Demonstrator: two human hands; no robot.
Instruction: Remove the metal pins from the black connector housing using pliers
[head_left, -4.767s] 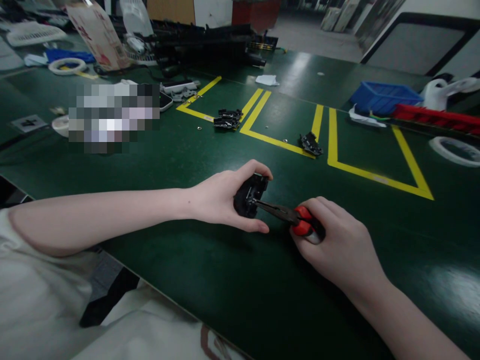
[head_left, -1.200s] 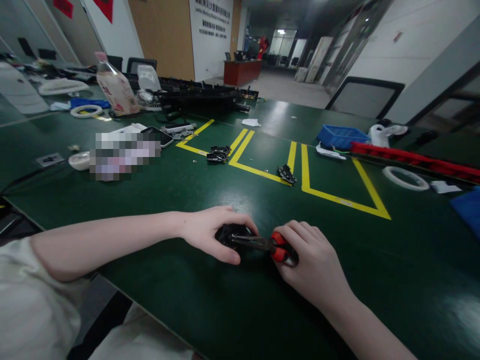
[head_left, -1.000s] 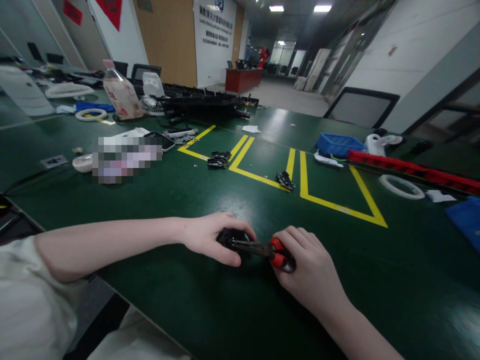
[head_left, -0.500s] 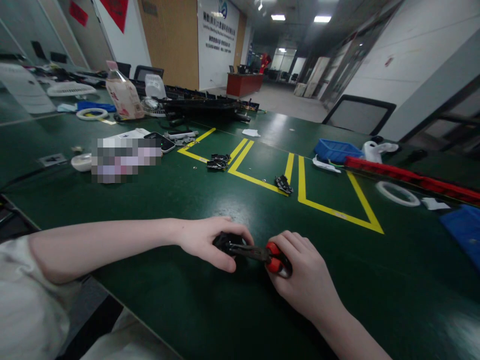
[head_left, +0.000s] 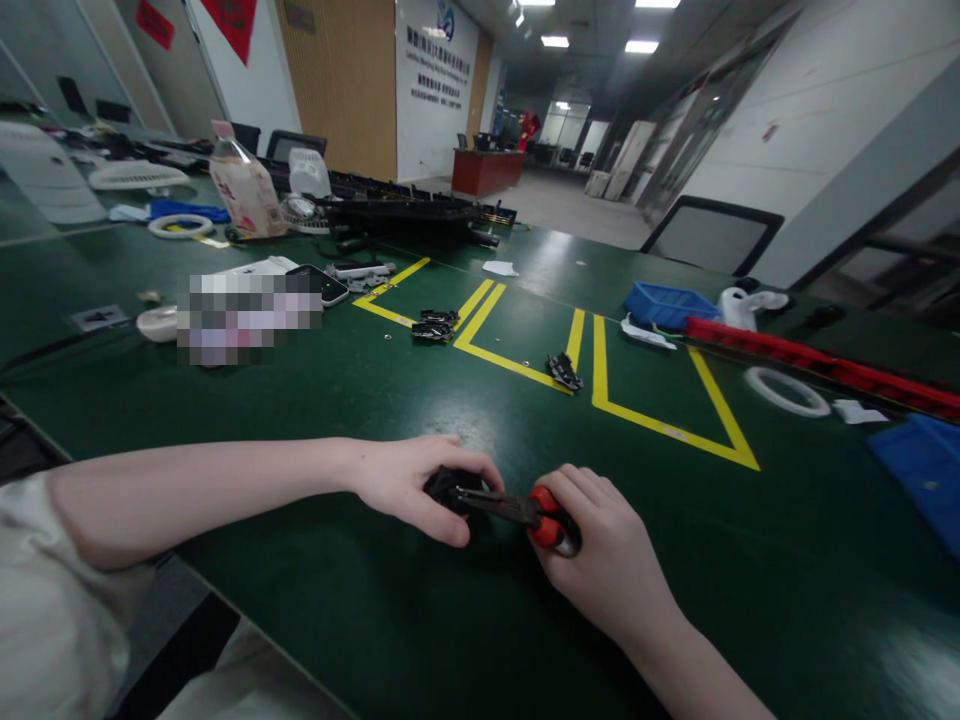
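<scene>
My left hand (head_left: 416, 487) is wrapped round a small black part (head_left: 448, 487) just above the green table (head_left: 360, 600). In my right hand (head_left: 600, 550) are pliers with red handles (head_left: 546, 512), their dark jaws pointing left and reaching the black part. Whether the jaws grip it is too small to tell. Beyond my hands, one dark metal piece (head_left: 564, 372) lies on the yellow tape, and more dark pieces (head_left: 433, 328) lie farther left by another tape corner.
A blue tray (head_left: 667, 304), a red strip (head_left: 825, 362) and a white ring (head_left: 787, 391) are at the right, with a blue bin (head_left: 919, 480) nearer. A phone (head_left: 321, 285) and a bottle (head_left: 246, 190) stand or lie at the left.
The view has shifted slightly. My hands keep nearly the same pose, with the pliers still at the black part, which looks slightly turned.
</scene>
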